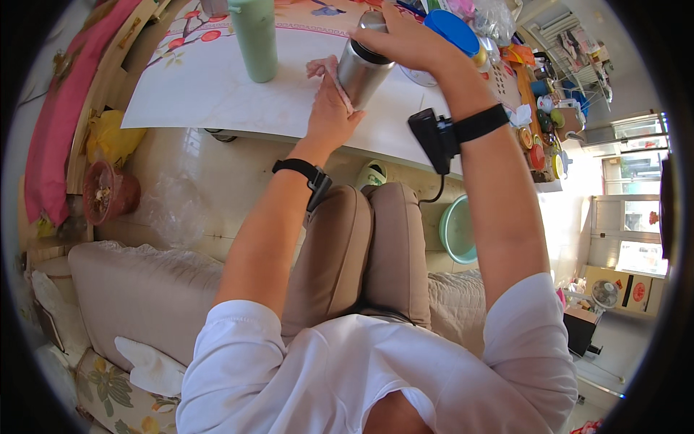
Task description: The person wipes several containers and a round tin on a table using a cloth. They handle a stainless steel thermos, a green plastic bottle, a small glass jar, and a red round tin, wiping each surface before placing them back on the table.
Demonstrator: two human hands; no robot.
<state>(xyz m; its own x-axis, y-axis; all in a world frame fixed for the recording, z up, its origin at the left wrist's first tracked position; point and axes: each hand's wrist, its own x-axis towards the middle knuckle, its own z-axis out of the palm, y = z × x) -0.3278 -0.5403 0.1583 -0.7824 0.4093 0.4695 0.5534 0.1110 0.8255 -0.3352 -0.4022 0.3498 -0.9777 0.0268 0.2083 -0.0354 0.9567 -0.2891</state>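
Hands (332,119) hold a silver flask (365,78), right (413,43) uppermost.

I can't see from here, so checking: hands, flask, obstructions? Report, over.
Left hand: pressing pink cloth to silver flask. Right hand: on flask's upper end. Green tumbler stands to the left, apart; nothing seen blocking.

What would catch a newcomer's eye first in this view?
Probably the shiny silver bottle over the white table, with the right hand at its top and the left hand holding a pink cloth against its side. A tall pale green bottle stands to its left; a bright blue lid shows to its right.
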